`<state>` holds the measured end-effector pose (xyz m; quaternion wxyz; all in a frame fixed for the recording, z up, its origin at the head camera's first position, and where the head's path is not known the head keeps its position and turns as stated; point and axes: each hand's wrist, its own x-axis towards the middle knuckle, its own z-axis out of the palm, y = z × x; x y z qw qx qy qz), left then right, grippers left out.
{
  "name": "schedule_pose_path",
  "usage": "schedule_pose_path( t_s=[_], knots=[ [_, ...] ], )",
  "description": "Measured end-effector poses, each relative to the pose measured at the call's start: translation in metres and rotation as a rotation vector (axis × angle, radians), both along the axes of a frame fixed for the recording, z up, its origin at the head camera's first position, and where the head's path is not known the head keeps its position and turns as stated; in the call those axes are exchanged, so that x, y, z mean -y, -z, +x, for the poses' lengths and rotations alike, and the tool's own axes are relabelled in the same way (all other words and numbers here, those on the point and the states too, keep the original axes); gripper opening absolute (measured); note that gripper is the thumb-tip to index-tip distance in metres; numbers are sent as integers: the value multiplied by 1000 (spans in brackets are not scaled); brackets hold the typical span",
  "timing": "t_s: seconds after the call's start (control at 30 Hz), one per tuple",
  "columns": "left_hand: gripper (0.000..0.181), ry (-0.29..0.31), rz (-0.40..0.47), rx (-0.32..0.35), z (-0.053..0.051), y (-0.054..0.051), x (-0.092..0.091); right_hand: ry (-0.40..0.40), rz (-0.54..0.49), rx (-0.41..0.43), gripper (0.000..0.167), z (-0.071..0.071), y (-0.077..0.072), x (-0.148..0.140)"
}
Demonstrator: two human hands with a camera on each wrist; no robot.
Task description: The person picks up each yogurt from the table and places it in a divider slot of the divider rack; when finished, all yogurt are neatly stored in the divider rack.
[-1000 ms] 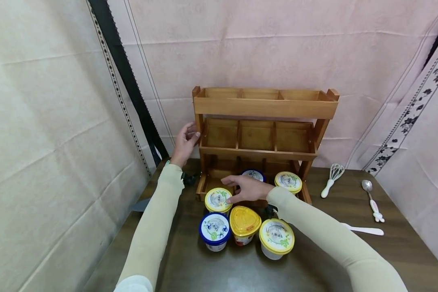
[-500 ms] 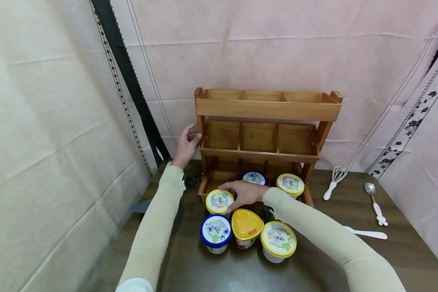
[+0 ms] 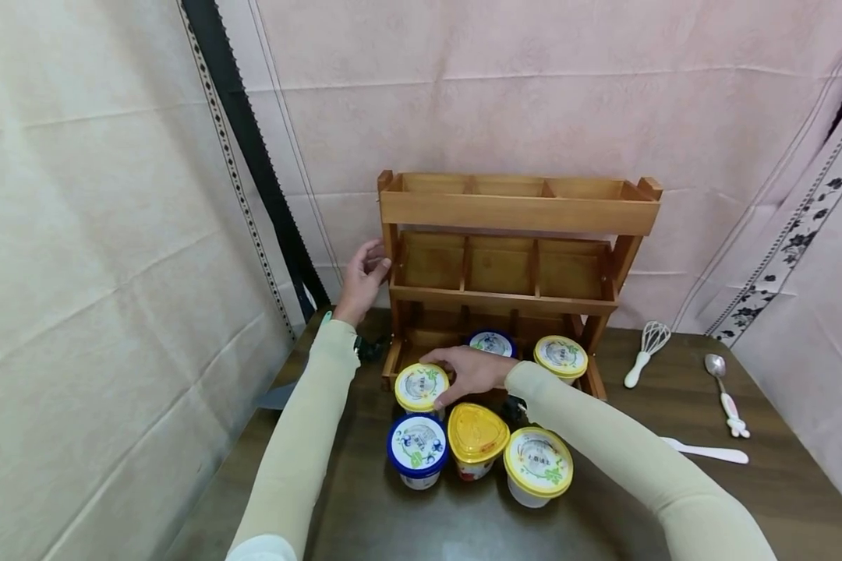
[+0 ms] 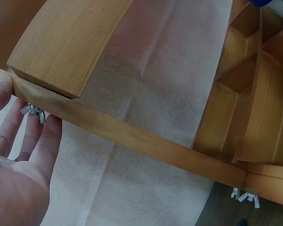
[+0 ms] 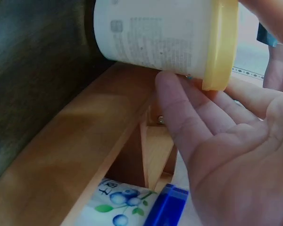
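My left hand (image 3: 362, 282) holds the left side post of the three-tier wooden rack (image 3: 519, 210); in the left wrist view its thumb and fingers lie on either side of the post (image 4: 132, 134). With my right hand (image 3: 472, 369) I grip a round white tub with a yellow lid (image 3: 421, 386) at the rack's lower left front. Seen from the right wrist, fingers (image 5: 172, 96) curl round the tub (image 5: 155, 37), which stands against the rack's bottom rail (image 5: 70, 127). A blue-lidded tub (image 3: 491, 343) and another yellow-lidded tub (image 3: 561, 356) stand in the bottom tier.
In front of the rack stand a blue-lidded tub (image 3: 417, 446), a yellow triangular-lidded tub (image 3: 477, 432) and a round yellow-lidded tub (image 3: 539, 463). On the table's right lie a whisk (image 3: 647, 351), a spoon (image 3: 728, 397) and a white-handled utensil (image 3: 709, 452).
My right hand has lowered onto the front left yellow-lidded tub and taken hold of it. The left hand keeps its place on the rack. The head view has shifted slightly.
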<state>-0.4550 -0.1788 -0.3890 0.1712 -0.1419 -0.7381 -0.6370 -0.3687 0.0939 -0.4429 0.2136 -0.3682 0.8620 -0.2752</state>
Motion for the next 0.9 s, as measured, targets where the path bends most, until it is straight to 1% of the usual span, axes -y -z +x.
schedule_pose_path(
  t_s=[0.23,0.3,0.47,0.53,0.67,0.73,0.9],
  knots=[
    [45,-1,9,-13,-1,-1,0,26,-45,-30,89,0,-8,0],
    [46,-4,10,-5,-1,0,0,20,-62,-28,89,0,-10,-1],
    [45,-15,12,14,-1,1,0,10,-116,-24,89,3,-19,-3],
    [45,-12,14,11,-1,1,0,18,-130,-37,88,4,-23,-4],
    [45,-10,22,19,-1,2,0,28,-149,-70,88,5,-26,-7],
    [44,-13,26,22,-1,3,0,45,-168,-86,89,4,-27,-9],
    [45,-16,22,15,-1,4,-1,124,-228,-130,93,0,-29,-14]
  ],
)
